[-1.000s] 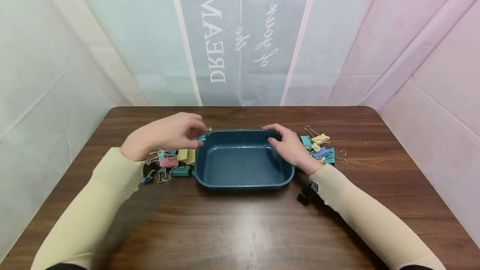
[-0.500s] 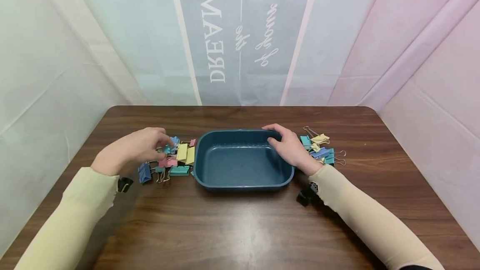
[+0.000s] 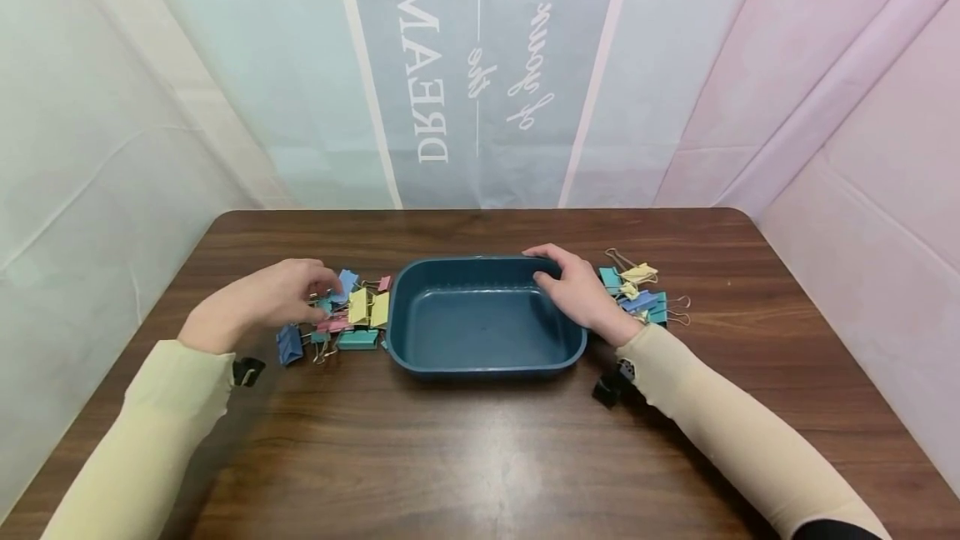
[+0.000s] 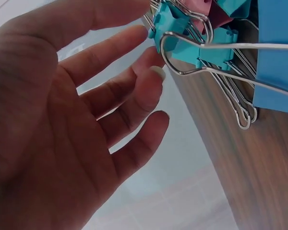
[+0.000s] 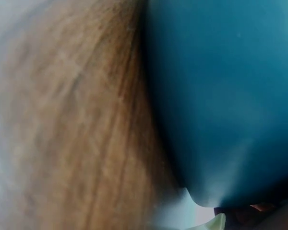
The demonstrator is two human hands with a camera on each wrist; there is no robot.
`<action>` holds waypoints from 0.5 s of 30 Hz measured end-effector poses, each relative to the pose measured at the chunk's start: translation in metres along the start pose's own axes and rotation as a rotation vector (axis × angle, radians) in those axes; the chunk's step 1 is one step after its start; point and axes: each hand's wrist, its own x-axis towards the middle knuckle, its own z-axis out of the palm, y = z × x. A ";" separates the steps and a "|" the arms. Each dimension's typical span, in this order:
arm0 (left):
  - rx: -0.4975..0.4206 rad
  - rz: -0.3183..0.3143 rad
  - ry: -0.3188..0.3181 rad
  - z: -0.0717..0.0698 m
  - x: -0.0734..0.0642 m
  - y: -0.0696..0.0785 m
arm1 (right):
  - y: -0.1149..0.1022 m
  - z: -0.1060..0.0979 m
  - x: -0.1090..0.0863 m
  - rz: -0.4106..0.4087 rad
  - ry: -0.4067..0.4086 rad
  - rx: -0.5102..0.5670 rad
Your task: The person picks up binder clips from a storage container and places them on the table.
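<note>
My left hand [image 3: 273,294] is at a pile of binder clips left of a dark blue plastic tray [image 3: 487,372]. Its thumb and forefinger pinch a small teal binder clip [image 4: 170,28] by the wire end, as the left wrist view shows; the other fingers are loosely bent. Around it lie a pink clip [image 3: 336,325], yellow clips [image 3: 358,307] and blue clips [image 3: 289,344]. On the tray's right side, my right hand [image 3: 581,294] grips the rim, thumb inside, with the other fingers over the far corner. Nothing lies inside the tray. Only the tray's outer wall [image 5: 230,96] fills the right wrist view.
A second group of binder clips [image 3: 645,302] in teal, yellow and blue lies just right of the tray, partly behind the right hand. The wooden table [image 3: 480,457] reaches back to a printed cloth [image 3: 480,107], with pale cloth walls at both sides.
My left hand has moved from the tray's left rim, carrying a teal clip, leftward and down to the clip pile, staying there over the last half second. My right hand has kept its grip.
</note>
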 end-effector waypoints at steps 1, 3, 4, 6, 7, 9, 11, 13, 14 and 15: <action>-0.004 0.006 0.003 0.000 0.000 0.000 | 0.000 -0.001 0.000 -0.005 0.000 -0.007; -0.002 0.018 0.012 -0.001 -0.001 0.000 | -0.001 -0.002 0.000 -0.021 0.001 -0.043; -0.003 0.021 0.017 -0.001 -0.002 0.001 | -0.002 -0.002 0.000 -0.034 0.002 -0.069; -0.002 0.029 0.034 -0.002 -0.002 0.004 | -0.003 -0.003 -0.001 -0.060 0.007 -0.128; -0.004 0.031 0.042 -0.003 -0.002 0.006 | -0.004 -0.004 -0.002 -0.075 0.009 -0.161; -0.009 0.037 0.062 -0.003 -0.002 0.011 | -0.005 -0.004 -0.004 -0.105 0.016 -0.220; -0.012 0.036 0.091 -0.003 0.000 0.019 | -0.007 -0.005 -0.006 -0.127 0.038 -0.262; -0.008 0.029 0.129 -0.001 0.005 0.030 | -0.008 -0.006 -0.008 -0.142 0.068 -0.284; -0.008 0.021 0.150 0.001 0.007 0.036 | -0.009 -0.007 -0.009 -0.148 0.085 -0.291; -0.005 0.013 0.176 0.003 0.010 0.042 | -0.009 -0.008 -0.010 -0.154 0.103 -0.294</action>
